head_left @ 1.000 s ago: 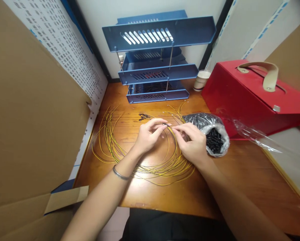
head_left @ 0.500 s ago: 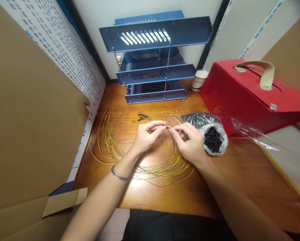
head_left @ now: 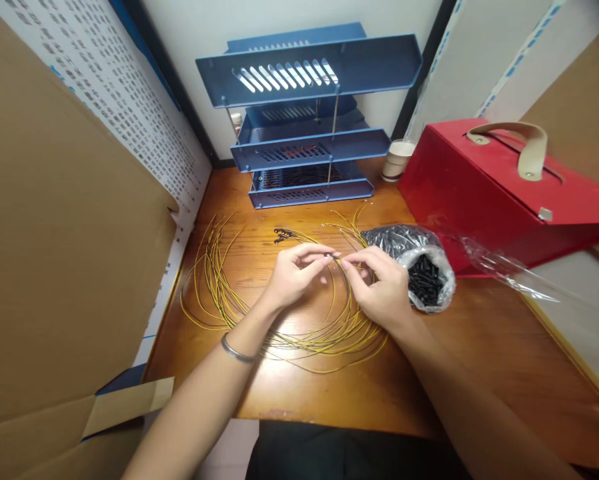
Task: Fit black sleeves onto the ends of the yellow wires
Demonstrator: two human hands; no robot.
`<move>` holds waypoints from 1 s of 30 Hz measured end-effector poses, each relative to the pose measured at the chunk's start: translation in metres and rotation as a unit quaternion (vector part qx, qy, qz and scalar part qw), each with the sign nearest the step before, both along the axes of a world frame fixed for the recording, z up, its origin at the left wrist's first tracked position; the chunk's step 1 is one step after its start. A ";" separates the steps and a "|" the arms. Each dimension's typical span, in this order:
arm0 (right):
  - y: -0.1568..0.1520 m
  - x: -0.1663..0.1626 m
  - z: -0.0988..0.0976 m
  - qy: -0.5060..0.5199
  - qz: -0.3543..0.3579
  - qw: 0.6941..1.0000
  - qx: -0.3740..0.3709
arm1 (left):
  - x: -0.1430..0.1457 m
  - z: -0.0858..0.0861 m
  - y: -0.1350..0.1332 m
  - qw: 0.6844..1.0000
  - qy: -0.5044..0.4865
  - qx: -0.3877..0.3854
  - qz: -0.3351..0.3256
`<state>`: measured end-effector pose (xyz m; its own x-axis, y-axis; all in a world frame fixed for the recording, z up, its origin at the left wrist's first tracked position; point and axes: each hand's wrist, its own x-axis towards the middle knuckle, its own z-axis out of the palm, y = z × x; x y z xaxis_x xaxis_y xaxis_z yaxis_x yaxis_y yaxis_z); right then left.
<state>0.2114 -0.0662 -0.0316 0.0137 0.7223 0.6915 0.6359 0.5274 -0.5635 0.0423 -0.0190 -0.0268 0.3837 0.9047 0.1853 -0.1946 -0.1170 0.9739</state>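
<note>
My left hand (head_left: 294, 272) and my right hand (head_left: 383, 283) meet over the middle of the table, both with fingers pinched. Between the fingertips is a small black sleeve (head_left: 332, 256), which my left fingers grip. My right fingertips pinch a thin yellow-and-black wire just beside it; its end is hidden by the sleeve and fingers. Beneath my hands curves a loose bundle of yellow-and-black wires (head_left: 324, 343). Several wire ends with black sleeves (head_left: 284, 235) lie beyond my left hand. Right of my right hand, a plastic bag (head_left: 447, 293) stands open, full of black sleeves (head_left: 423, 277).
A blue tiered tray rack (head_left: 309, 143) stands at the back of the wooden table (head_left: 279, 397), with a paper cup (head_left: 398, 160) beside it. At right sits a red box (head_left: 479, 193) with a beige handle. Cardboard (head_left: 69, 233) walls the left side.
The small black piece between my fingertips has turned slightly and sits a little lower. Both hands stay in nearly the same place, and the view has shifted slightly.
</note>
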 end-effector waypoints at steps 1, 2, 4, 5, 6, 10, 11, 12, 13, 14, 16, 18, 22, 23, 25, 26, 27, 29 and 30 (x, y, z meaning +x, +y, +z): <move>0.000 0.000 0.000 0.000 0.001 1.000 0.001 | 0.000 0.000 0.000 1.000 0.001 -0.001 -0.005; 0.001 0.000 -0.001 -0.002 0.003 1.000 0.003 | 0.000 -0.001 0.000 1.000 0.002 -0.002 -0.008; 0.002 0.000 -0.001 -0.006 0.005 1.000 0.005 | 0.000 -0.001 0.000 1.000 0.003 -0.002 -0.010; 0.003 0.001 -0.002 -0.009 0.005 1.000 0.008 | -0.001 -0.001 0.000 1.000 0.004 0.000 -0.009; 0.003 0.002 -0.002 -0.013 0.004 1.000 0.013 | -0.001 -0.001 0.001 1.000 0.004 0.002 -0.007; 0.006 0.006 -0.001 -0.033 0.002 0.999 0.040 | -0.001 -0.001 0.002 1.000 -0.001 0.013 0.009; 0.007 0.007 -0.001 -0.038 0.007 0.998 0.044 | -0.002 -0.001 0.002 1.000 -0.002 0.014 0.012; 0.007 0.008 -0.001 -0.042 0.013 0.998 0.047 | -0.001 -0.001 0.002 1.000 -0.002 0.014 0.013; 0.007 0.009 -0.001 -0.043 0.018 0.998 0.051 | -0.001 -0.001 0.002 1.000 -0.001 0.014 0.012; 0.008 0.009 -0.001 -0.043 0.023 0.997 0.054 | -0.001 -0.001 0.001 1.000 0.001 0.014 0.010; 0.008 0.009 0.000 -0.038 0.029 0.997 0.057 | -0.001 -0.002 0.001 1.000 0.001 0.015 -0.001; 0.007 0.010 0.000 -0.034 0.033 0.997 0.055 | 0.000 -0.003 0.000 1.000 0.000 0.016 -0.011; 0.007 0.010 -0.001 -0.033 0.037 0.998 0.039 | -0.001 -0.003 0.000 0.999 0.015 0.040 -0.006; 0.007 0.011 -0.001 -0.032 0.041 0.998 0.040 | -0.002 -0.004 0.001 0.998 0.029 0.055 -0.003; 0.007 0.011 -0.001 -0.028 0.054 0.997 0.048 | -0.005 -0.004 0.002 0.994 0.068 0.090 -0.004; 0.007 0.010 -0.001 -0.025 0.064 0.996 0.053 | -0.007 -0.005 0.002 0.990 0.087 0.106 -0.007; 0.008 0.010 -0.001 -0.022 0.075 0.995 0.054 | -0.008 -0.005 0.003 0.988 0.102 0.120 -0.010; 0.008 0.010 -0.001 -0.017 0.088 0.995 0.049 | -0.011 -0.004 0.004 0.984 0.113 0.134 -0.020; 0.007 0.009 -0.001 -0.017 0.089 0.995 0.045 | -0.012 -0.003 0.004 0.984 0.113 0.136 -0.024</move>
<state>0.2206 -0.0587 -0.0329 -0.1336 0.6457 0.7518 0.5449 0.6815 -0.4885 0.0306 -0.0152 -0.0295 0.4838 0.8134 0.3231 0.0109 -0.3747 0.9271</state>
